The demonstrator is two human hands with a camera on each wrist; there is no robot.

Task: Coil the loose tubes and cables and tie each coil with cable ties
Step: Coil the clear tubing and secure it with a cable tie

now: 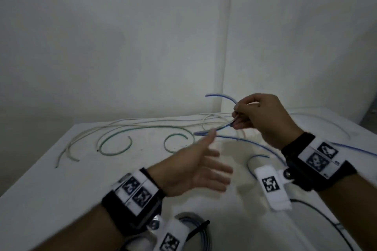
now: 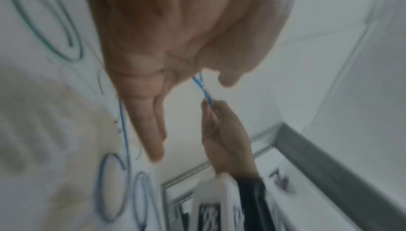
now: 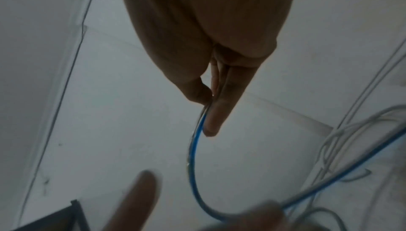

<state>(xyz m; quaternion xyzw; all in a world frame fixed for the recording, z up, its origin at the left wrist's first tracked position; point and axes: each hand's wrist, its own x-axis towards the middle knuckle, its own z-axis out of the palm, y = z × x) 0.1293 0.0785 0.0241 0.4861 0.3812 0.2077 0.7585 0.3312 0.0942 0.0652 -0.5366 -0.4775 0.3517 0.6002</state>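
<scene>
Starting nearest me, a finished grey coil (image 1: 192, 220) lies by my left wrist. My left hand (image 1: 195, 167) reaches forward, fingers straight and holding nothing. Beyond it, my right hand (image 1: 263, 116) pinches the blue tube (image 1: 221, 126), lifted off the white table (image 1: 40, 169). It looks light and springy, so I'd grip beside that pinch. Wrist markers show patterns only, no readable writing.
</scene>
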